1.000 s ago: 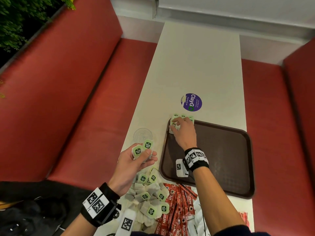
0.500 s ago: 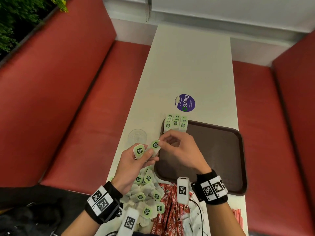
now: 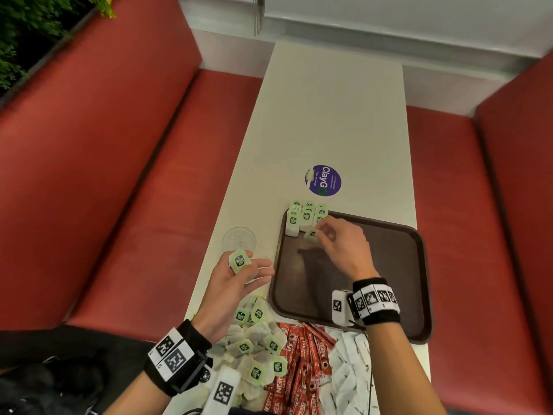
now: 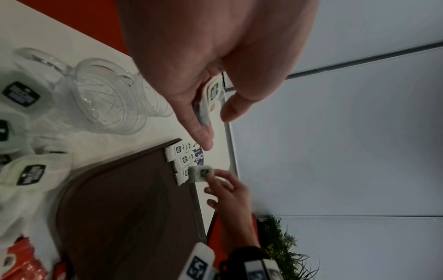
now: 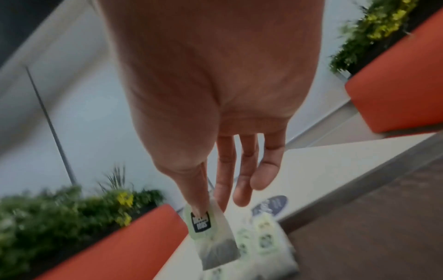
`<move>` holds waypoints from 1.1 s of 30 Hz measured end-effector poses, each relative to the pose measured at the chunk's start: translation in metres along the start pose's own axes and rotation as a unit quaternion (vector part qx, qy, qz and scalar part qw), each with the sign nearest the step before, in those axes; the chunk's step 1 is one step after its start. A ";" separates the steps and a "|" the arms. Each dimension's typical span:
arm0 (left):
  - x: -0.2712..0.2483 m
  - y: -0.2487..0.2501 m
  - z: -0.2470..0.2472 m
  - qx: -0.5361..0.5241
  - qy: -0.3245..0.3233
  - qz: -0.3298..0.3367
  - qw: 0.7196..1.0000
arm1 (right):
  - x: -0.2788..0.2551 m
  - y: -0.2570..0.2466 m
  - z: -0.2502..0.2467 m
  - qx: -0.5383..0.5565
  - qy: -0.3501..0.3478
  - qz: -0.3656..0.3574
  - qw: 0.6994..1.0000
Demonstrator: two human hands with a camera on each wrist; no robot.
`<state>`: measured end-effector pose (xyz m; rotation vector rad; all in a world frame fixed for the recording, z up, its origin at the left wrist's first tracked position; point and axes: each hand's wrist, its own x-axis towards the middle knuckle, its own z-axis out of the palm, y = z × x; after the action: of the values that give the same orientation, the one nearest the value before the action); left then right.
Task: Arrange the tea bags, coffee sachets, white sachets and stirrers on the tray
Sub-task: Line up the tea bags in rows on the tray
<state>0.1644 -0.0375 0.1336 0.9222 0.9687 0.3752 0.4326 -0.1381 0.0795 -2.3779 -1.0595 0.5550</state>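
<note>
Left hand [image 4: 215,62] around one tea bag [image 4: 212,94], above glass cup [image 4: 112,94] and brown tray [image 4: 124,208].

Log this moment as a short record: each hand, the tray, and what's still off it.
left hand: holds one tea bag above the table edge
right hand: pinches a second tea bag over the tray's far left corner
tray: brown; a cluster of tea bags in that corner, the rest bare
loose tea bags: heaped on the table near the person
coffee sachets: red, on the table
white sachets: on the table
glass: left of the tray
</note>
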 end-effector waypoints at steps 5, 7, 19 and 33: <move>-0.002 0.000 -0.011 0.006 0.000 -0.008 1.000 | 0.033 0.024 0.026 -0.022 -0.069 0.044 0.996; -0.002 0.000 -0.014 0.014 0.002 -0.006 1.000 | 0.045 0.024 0.032 -0.026 -0.079 0.042 0.996; -0.005 0.006 -0.018 0.018 0.007 -0.011 1.000 | 0.083 0.020 0.049 -0.045 -0.036 0.037 0.998; -0.004 0.004 -0.014 0.021 -0.007 0.001 1.000 | 0.071 0.007 0.066 -0.027 0.027 -0.029 0.999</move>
<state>0.1510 -0.0307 0.1361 0.9619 0.9659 0.3503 0.4454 -0.0707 0.0103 -2.3861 -1.1282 0.4457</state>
